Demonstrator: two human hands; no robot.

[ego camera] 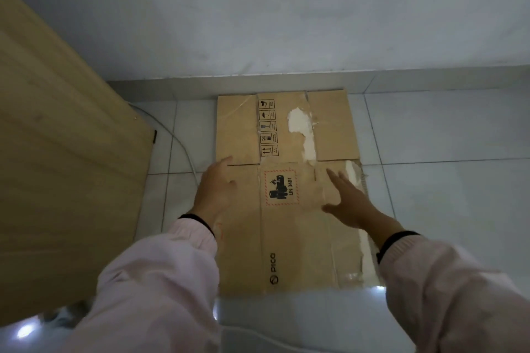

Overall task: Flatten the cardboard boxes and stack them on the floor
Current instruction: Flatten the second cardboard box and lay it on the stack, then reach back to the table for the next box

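Observation:
A flattened brown cardboard box (289, 238) lies on the tiled floor, its far flaps reaching the wall's skirting. It carries a red-bordered UN 3481 battery label, handling symbols and torn white patches. My left hand (216, 189) rests flat near the box's left edge, fingers spread and pointing away from me. Over the right part of the box is my right hand (348, 200), open with the fingers apart; I cannot tell whether it touches the cardboard. Neither hand holds anything.
A light wooden panel (57, 166) stands at the left, close to the box. A grey cable (183, 149) runs on the floor between panel and box. The white wall (286, 14) is straight ahead. Pale floor tiles (444, 137) extend to the right.

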